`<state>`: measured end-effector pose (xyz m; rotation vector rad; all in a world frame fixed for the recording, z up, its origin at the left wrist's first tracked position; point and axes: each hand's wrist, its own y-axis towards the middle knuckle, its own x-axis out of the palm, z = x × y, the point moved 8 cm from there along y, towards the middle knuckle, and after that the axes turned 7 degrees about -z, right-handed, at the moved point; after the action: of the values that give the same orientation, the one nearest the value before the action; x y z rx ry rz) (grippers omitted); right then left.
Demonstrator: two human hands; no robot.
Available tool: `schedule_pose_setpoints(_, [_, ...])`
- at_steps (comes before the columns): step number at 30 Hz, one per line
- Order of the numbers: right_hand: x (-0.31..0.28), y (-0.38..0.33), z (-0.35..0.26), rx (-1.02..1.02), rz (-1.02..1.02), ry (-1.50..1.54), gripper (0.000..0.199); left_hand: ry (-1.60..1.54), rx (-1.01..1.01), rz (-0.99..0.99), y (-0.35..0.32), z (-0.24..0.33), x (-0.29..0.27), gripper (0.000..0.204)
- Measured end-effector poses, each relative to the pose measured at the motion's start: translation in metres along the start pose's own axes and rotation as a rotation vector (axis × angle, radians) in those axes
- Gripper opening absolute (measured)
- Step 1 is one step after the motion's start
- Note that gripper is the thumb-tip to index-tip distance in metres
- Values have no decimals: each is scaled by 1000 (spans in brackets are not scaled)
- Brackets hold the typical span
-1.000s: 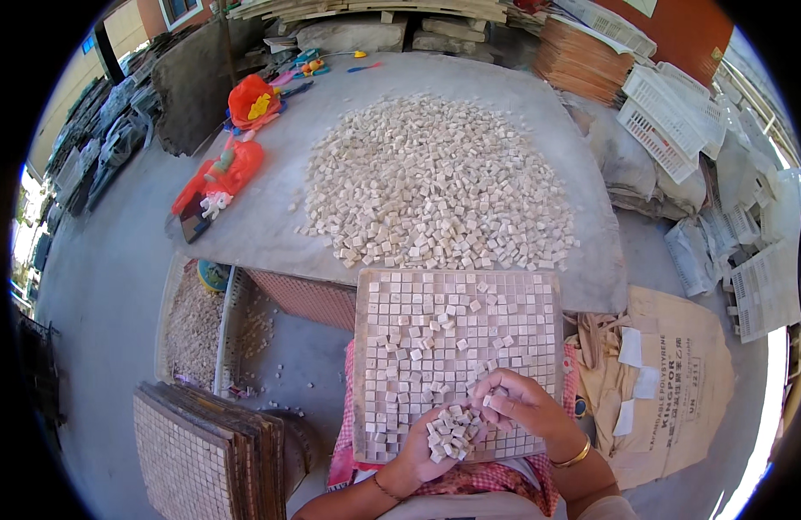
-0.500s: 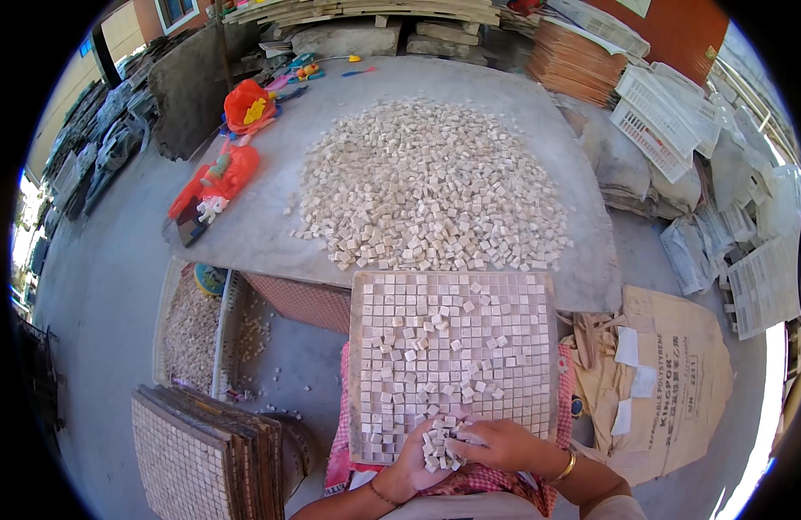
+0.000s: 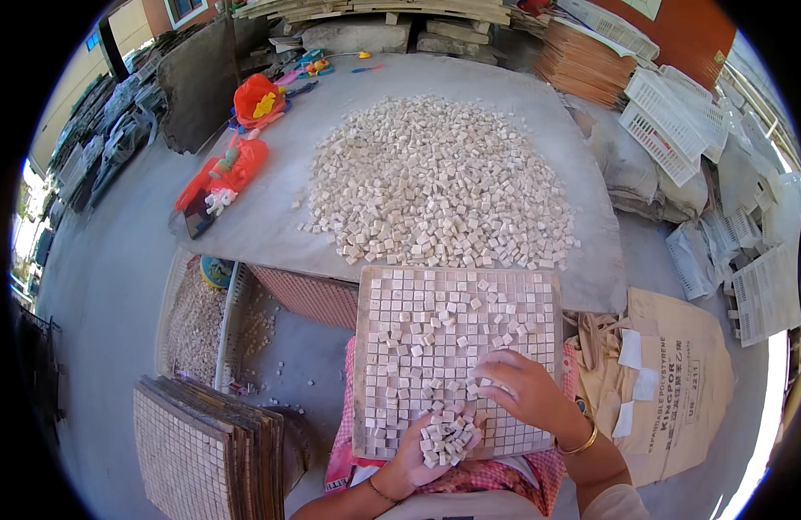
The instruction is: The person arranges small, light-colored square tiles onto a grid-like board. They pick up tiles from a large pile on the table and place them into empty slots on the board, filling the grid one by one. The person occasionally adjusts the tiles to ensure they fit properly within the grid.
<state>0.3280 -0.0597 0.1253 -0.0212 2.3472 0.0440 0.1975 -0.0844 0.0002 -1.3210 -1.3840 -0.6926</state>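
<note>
My left hand point(image 3: 409, 457) is cupped at the near edge of a square grid tray point(image 3: 362, 364), holding a handful of small white stone tiles point(image 3: 446, 439). Over the tray's lower right part, my right hand point(image 3: 535, 394) bends its fingers around a small stone tile point(image 3: 473, 391) at the grid. Many of the tray's square cells have tiles in them; others are bare. Several loose tiles lie tilted across the cells, mostly in the middle. The tray rests on my lap, over a red checked cloth point(image 3: 341, 442), against the table's edge.
A wide heap of tiles point(image 3: 444, 182) covers the grey table point(image 3: 270, 208) beyond the tray. Red plastic bags point(image 3: 260, 97) and toys lie at its left. Below left stand a white crate point(image 3: 230, 338) of tiles and stacked filled trays point(image 3: 179, 451). A brown sack point(image 3: 677, 381) lies right.
My right hand has left the handful in my left hand and moved up and right over the tray. My left hand stays cupped under its tiles. The view has shifted slightly.
</note>
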Motion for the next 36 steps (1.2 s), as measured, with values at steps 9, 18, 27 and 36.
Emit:
schedule_pose_setpoints(9, [49,0,-2,29,-166,200,17,146,-74,120,-3,-3,-22,32])
schedule_pose_setpoints(18, [41,7,-7,-19,-175,309,16,134,-69,145,0,-4,-17,30])
schedule_pose_setpoints(27, [48,-12,-6,43,-302,213,20,68,-85,-7,0,-2,-13,33])
schedule_pose_setpoints(36, [48,-24,11,46,-258,362,20,70,-66,109,0,-4,-13,30])
